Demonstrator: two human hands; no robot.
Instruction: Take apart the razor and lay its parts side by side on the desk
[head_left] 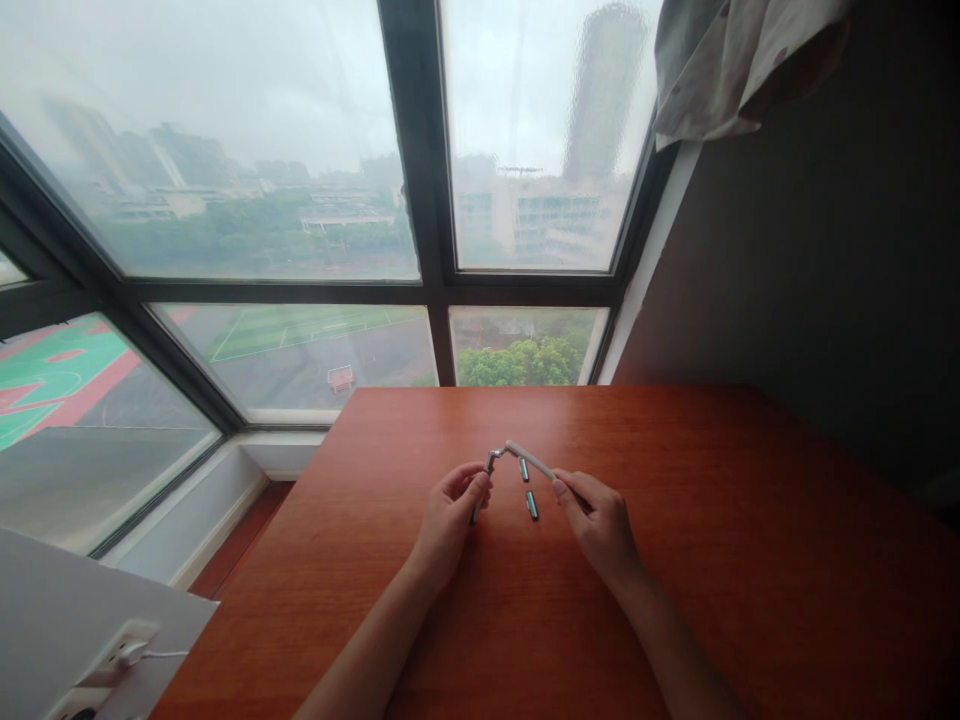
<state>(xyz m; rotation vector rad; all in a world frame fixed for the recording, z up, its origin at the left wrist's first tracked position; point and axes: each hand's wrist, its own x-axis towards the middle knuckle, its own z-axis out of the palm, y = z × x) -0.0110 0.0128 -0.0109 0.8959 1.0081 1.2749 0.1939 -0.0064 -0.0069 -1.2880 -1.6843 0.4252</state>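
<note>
My left hand [453, 515] is closed round a slim dark piece with a silvery upper end [490, 462]. My right hand [597, 515] pinches the lower end of a slim pale handle [531, 459], which slants up to the left. At the top, the handle's bent end meets or nearly meets the silvery piece; whether they are joined I cannot tell. Two small green-and-dark oblong pieces lie on the table between my hands, the farther piece [524, 470] just under the handle and the nearer piece [532, 505] closer to me. Their exact kind is too small to make out.
The reddish-brown wooden table [750, 560] reaches to the window frame [431, 292]. A cloth [739, 70] hangs at upper right beside a dark wall. On the left, below the table's edge, a white plug [133, 654] with a cable sits in a socket.
</note>
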